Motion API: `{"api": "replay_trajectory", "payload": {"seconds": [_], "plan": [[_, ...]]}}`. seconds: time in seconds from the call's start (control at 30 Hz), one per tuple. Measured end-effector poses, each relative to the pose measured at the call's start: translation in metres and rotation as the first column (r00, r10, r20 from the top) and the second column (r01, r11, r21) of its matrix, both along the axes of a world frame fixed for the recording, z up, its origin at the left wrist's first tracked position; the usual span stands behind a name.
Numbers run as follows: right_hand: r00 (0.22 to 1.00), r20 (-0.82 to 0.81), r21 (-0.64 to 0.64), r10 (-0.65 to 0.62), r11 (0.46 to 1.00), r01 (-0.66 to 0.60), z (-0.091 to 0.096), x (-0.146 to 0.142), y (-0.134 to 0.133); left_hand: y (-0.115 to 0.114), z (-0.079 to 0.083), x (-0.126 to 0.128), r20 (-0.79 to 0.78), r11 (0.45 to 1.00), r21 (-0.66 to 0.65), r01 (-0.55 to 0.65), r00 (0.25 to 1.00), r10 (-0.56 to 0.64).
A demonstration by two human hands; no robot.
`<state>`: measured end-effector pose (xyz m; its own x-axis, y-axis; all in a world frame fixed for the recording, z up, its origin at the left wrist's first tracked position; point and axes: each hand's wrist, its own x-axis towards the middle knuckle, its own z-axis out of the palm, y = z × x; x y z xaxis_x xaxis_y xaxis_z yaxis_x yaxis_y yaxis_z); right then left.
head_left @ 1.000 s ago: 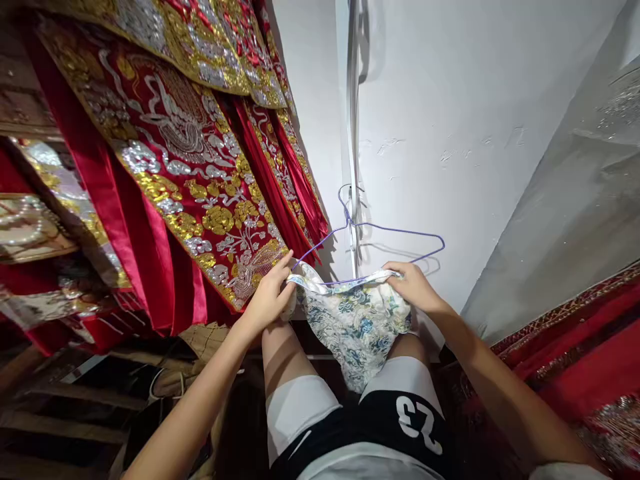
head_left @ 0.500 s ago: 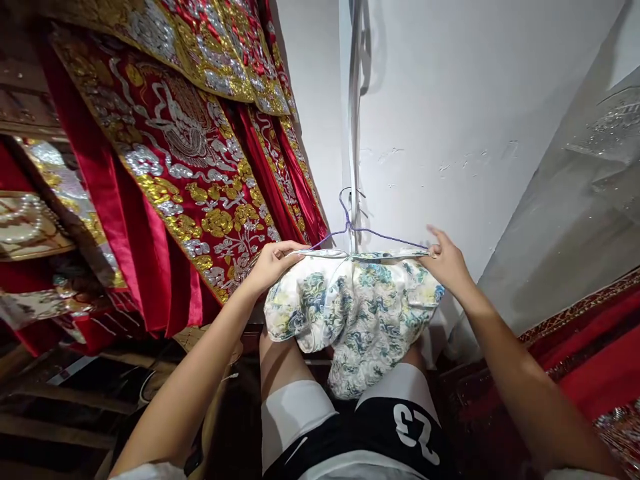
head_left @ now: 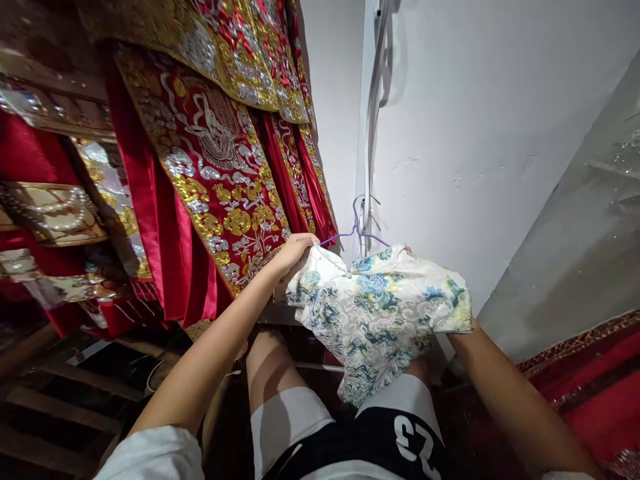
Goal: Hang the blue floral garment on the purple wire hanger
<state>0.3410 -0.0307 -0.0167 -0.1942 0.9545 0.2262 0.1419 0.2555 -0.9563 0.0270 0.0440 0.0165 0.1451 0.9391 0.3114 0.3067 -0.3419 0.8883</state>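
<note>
A white short-sleeved blouse (head_left: 380,313) with a blue, green and yellow floral pattern hangs in front of my knees, its neckline upward. Behind it is a purple wire hanger (head_left: 356,227), whose hook is up by a white vertical strip and whose arms run down behind the collar. My left hand (head_left: 299,252) is closed on the blouse's left shoulder, at the end of the hanger's arm. On the other side my right hand (head_left: 409,251) is inside the sleeve; only a bit of fingertip shows near the collar, and the cloth covers the rest.
A red costume (head_left: 225,167) with gold and silver embroidery hangs close on the left, near my left forearm. Pearl-trimmed pieces (head_left: 55,210) are farther left. Wooden slats (head_left: 65,407) lie low at left. A white wall (head_left: 460,120) stands ahead, and red cloth (head_left: 595,380) is at lower right.
My right hand has gone from pinching the blouse's edge in the open to inside its sleeve. The right side of the blouse has lifted and spread. My left hand keeps its hold.
</note>
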Motion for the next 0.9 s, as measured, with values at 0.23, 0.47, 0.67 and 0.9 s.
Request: {"api": "replay_trajectory", "payload": {"seconds": [0.23,0.47,0.67,0.9], "plan": [[0.869,-0.472,-0.239,-0.148,0.97,0.036,-0.021,0.046,0.003,-0.007,-0.012,-0.014,-0.184,0.988,0.141,-0.057,0.979,0.083],[0.803,-0.489,-0.026,-0.341,0.926,0.377,0.001,0.037,-0.005,-0.004,0.01,0.014,-0.179,0.981,0.17,0.093,0.982,-0.062],[0.791,-0.385,-0.015,-0.477,0.859,0.511,0.019,0.013,-0.025,-0.01,0.027,0.026,-0.273,0.946,0.217,0.239,0.946,-0.176],[0.947,-0.237,0.145,-0.216,0.956,0.255,0.031,-0.012,-0.019,0.012,0.016,0.032,-0.305,0.899,0.436,-0.03,0.935,0.179]]}}
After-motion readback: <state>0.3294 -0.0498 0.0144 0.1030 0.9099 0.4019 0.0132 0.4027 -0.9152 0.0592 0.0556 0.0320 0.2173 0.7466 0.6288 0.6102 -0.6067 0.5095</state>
